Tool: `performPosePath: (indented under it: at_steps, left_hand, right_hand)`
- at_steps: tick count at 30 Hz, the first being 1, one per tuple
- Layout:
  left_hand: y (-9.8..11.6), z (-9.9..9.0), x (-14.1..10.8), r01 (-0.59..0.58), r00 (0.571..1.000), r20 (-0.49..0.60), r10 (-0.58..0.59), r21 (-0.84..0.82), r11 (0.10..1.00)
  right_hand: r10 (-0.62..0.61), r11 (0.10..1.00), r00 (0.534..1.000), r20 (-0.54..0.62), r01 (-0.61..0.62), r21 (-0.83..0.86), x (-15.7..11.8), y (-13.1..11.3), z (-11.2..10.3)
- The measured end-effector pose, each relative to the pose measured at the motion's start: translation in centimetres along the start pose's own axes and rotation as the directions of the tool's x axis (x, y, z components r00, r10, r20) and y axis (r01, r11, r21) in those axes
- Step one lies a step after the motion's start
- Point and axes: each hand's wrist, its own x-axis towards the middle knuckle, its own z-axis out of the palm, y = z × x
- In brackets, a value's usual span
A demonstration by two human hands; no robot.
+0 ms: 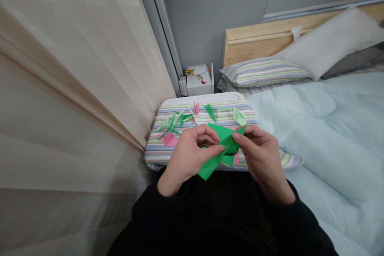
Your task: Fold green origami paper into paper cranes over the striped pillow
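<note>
Between my two hands, above the near edge of a small table, is a partly folded sheet of green origami paper (209, 167). My left hand (192, 150) pinches it near the middle with thumb and fingers. At its upper right corner, my right hand (260, 152) grips the paper between thumb and forefinger. Beyond my hands lie several folded paper pieces: a dark green one (209, 112), a light green one (239, 116), a pink one (196, 109) and a flat pink one (169, 139). More pink and green paper shows partly below the held sheet.
The small table (204, 98) is covered with a striped cloth (154, 154). A beige curtain (90, 68) hangs close on the left. To the right is a bed with a pale blue quilt (330, 128) and a striped pillow (267, 73). A white cabinet (198, 86) stands behind.
</note>
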Motion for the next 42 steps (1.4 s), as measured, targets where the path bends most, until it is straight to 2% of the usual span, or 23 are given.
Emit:
performPosePath:
  at_steps: [6,13,19,26,31,36,39,42]
  left_hand:
    - [0.5,0.2,-0.1,-0.036,0.999,-0.024,0.035,-0.03,0.999]
    - [0.7,0.4,0.0,-0.05,0.998,-0.048,0.049,-0.026,0.998]
    - [0.8,0.2,-0.2,-0.049,0.998,-0.034,0.049,0.011,0.999]
    - [0.2,0.1,-0.3,-0.042,0.999,-0.022,0.043,0.044,0.998]
    - [-0.2,-0.1,-0.3,-0.039,0.999,-0.021,0.041,0.047,0.998]
    - [-0.6,-0.3,-0.2,-0.021,0.999,-0.039,0.023,0.042,0.999]
    - [-0.5,-0.2,-0.1,-0.011,0.999,-0.049,0.012,0.013,1.0]
    - [-0.1,0.0,-0.1,-0.022,0.998,-0.06,0.022,-0.006,1.0]
  right_hand:
    - [0.078,0.996,0.99,0.118,-0.081,0.027,-0.4,0.3,0.3]
    - [0.092,0.994,0.988,0.128,-0.099,0.05,-0.4,0.1,0.1]
    - [0.083,0.992,0.992,0.091,-0.091,0.087,-0.3,0.1,0.3]
    - [0.042,0.99,0.998,-0.041,-0.036,0.14,0.5,0.0,0.5]
    - [0.048,0.988,0.996,-0.074,-0.036,0.15,1.1,-0.6,0.3]
    - [-0.009,0.983,0.994,-0.105,0.029,0.184,1.6,-1.5,-0.2]
    - [0.015,0.988,0.998,-0.058,-0.005,0.156,1.3,-1.3,-0.1]
    - [0.108,0.988,0.99,0.089,-0.117,0.104,0.6,-0.6,0.2]
